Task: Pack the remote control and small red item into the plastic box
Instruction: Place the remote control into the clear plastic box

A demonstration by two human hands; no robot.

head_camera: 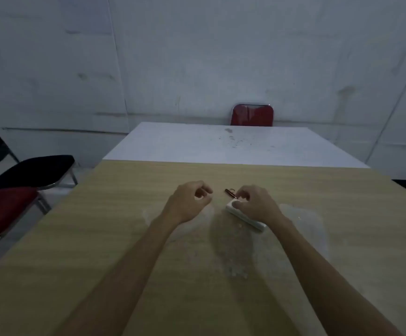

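Over the wooden table point(124, 214), right hand point(255, 206) grips remote control point(245, 218), left hand point(188, 201) curled.

We see the white remote control point(245, 218) lying slanted under the right hand point(255, 206); the small red item point(231, 193) (slim, dark red) sits at its fingertips; the clear plastic box point(301, 221) is barely discernible.

bare tabletop point(129, 214) around both hands

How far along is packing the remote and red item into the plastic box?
Early, it seems. The right hand grips the white rectangular remote control and touches the small dark-red item, above the clear plastic box on the wooden table. Neither looks packed; the left hand is empty.
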